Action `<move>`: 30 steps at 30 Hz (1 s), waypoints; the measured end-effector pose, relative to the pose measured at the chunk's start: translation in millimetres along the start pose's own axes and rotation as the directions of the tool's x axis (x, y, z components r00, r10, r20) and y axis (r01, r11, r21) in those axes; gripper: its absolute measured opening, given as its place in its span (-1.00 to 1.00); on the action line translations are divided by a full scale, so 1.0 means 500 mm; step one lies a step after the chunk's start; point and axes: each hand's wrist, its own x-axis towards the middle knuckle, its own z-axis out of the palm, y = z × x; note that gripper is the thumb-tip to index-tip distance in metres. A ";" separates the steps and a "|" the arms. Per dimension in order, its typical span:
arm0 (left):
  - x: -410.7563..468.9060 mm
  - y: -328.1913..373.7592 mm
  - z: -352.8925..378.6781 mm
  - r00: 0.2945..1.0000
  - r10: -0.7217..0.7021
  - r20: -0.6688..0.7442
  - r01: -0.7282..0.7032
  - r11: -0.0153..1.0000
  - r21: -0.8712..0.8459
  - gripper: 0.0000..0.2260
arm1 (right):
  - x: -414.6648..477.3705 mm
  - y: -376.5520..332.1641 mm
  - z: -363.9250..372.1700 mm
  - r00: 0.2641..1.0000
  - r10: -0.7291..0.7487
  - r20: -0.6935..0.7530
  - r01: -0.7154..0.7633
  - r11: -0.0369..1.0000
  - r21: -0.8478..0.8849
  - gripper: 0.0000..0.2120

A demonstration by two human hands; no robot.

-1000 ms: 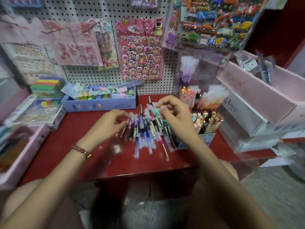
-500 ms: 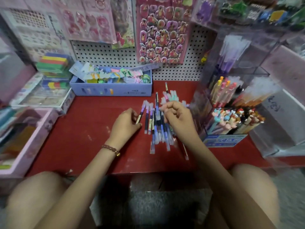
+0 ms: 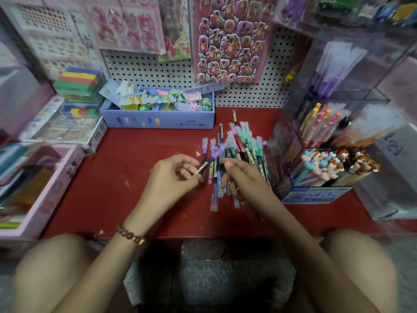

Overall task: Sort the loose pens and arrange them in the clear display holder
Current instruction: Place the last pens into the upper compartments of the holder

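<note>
Just one head cam, wide-angle, looking forward and down, pretty close over the scuffed red table and white pegboard wall.

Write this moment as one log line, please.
left hand: pinches purple-capped pen | right hand: over pen pile, grip unclear | display holder: partly filled

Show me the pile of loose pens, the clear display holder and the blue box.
pile of loose pens (image 3: 247,143): head view, on the green-capped pens near its middle.
clear display holder (image 3: 361,97): head view, on a compartment's top edge.
blue box (image 3: 158,120): head view, on its front wall.
</note>
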 end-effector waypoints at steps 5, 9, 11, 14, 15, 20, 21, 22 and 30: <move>-0.016 0.019 0.003 0.969 0.118 0.217 -0.127 0.991 0.028 -0.75 | -0.001 0.003 0.012 0.996 -0.036 -0.081 0.040 0.998 0.052 -0.81; -0.010 0.015 -0.005 0.945 0.184 0.270 -0.207 0.977 0.057 -0.86 | -0.003 0.001 0.003 0.981 -0.119 -0.150 0.116 0.993 -0.027 -0.74; 0.001 -0.006 -0.010 0.940 0.199 0.277 -0.254 0.950 0.179 -0.86 | -0.003 0.001 -0.001 0.967 -0.168 -0.192 0.154 0.985 -0.083 -0.74; 0.024 -0.055 -0.007 0.960 0.143 0.242 -0.250 0.827 0.503 -0.79 | -0.001 0.003 -0.007 0.963 -0.186 -0.197 0.164 0.978 -0.125 -0.75; 0.031 -0.068 -0.005 0.969 0.111 0.219 -0.219 0.794 0.568 -0.75 | 0.000 0.004 -0.008 0.964 -0.185 -0.193 0.162 0.979 -0.127 -0.75; 0.052 -0.096 0.018 0.969 0.071 0.235 -0.185 0.842 0.506 -0.72 | 0.005 0.011 -0.011 0.967 -0.192 -0.170 0.167 0.974 -0.152 -0.70; 0.055 -0.096 0.022 0.970 0.083 0.228 -0.193 0.832 0.521 -0.73 | 0.005 0.010 -0.013 0.967 -0.192 -0.166 0.168 0.974 -0.151 -0.70; 0.057 -0.096 0.024 0.971 0.092 0.222 -0.200 0.820 0.536 -0.74 | 0.005 0.010 -0.015 0.968 -0.191 -0.164 0.167 0.974 -0.151 -0.70; 0.062 -0.089 0.020 0.994 0.076 0.072 -0.103 0.833 0.543 -0.91 | 0.002 0.006 -0.022 0.974 -0.191 -0.119 0.169 0.970 -0.173 -0.75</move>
